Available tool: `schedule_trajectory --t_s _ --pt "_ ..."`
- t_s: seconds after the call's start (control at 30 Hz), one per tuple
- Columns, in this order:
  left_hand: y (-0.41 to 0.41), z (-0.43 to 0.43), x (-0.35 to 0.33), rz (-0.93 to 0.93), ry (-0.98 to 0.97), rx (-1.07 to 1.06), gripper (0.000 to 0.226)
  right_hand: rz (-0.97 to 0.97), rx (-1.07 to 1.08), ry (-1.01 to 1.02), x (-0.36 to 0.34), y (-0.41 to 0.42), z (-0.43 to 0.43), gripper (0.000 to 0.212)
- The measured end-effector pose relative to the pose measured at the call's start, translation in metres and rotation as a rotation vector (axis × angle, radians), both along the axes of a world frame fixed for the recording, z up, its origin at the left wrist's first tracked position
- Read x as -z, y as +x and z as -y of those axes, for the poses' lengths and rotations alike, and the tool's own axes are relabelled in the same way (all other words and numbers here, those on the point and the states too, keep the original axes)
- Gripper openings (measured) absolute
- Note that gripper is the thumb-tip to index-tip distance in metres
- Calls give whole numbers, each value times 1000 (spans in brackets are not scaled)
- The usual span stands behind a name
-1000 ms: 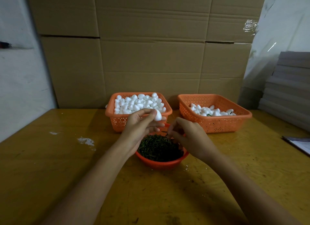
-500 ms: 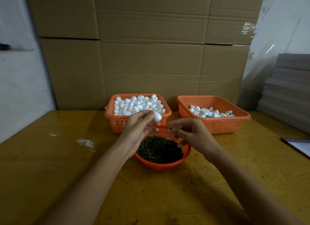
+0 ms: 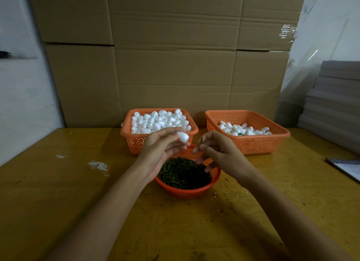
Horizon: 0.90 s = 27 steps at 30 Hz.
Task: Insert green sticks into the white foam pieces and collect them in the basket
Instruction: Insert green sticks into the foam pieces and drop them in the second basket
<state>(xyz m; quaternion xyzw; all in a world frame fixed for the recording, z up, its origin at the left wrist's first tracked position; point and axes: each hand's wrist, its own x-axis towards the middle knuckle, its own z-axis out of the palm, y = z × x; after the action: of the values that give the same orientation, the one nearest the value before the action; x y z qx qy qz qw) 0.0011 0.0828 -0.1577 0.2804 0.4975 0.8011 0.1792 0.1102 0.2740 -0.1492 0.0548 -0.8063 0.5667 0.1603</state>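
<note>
A big yellow-brown wooden table (image 3: 58, 202) fills the bottom of the view. Its top is shiny and has dark scratches and marks. Some white crumbly spots (image 3: 98, 165) lie on its left part. Behind the table stands a high stack of big brown cardboard boxes (image 3: 175, 70), one on top of another, with dark gaps between them. A bit of crinkly clear tape (image 3: 288, 32) sticks to the top right box. A white wall (image 3: 19, 97) is on the left, with a small dark thing (image 3: 5, 54) on it. On the right is a pile of flat grey boards (image 3: 335, 105). A sheet of white paper (image 3: 347, 168) lies at the table's right edge. The light is dim.
</note>
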Motion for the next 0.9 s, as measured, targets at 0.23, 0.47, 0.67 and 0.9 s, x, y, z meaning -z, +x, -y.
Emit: schedule_trajectory --t_s 0.23,0.47,0.67,0.9 --pt "0 1 0 4 -29 -5 22 -48 21 -29 -1 1 0 14" --pt "2 2 -2 -3 -44 26 22 -19 0 -117 -1 0 -3 18" --pt "2 2 -1 1 -40 54 20 -80 69 -111 1 0 -3 18" --pt "1 2 0 4 -23 65 21 -101 38 -154 0 -1 -2 15"
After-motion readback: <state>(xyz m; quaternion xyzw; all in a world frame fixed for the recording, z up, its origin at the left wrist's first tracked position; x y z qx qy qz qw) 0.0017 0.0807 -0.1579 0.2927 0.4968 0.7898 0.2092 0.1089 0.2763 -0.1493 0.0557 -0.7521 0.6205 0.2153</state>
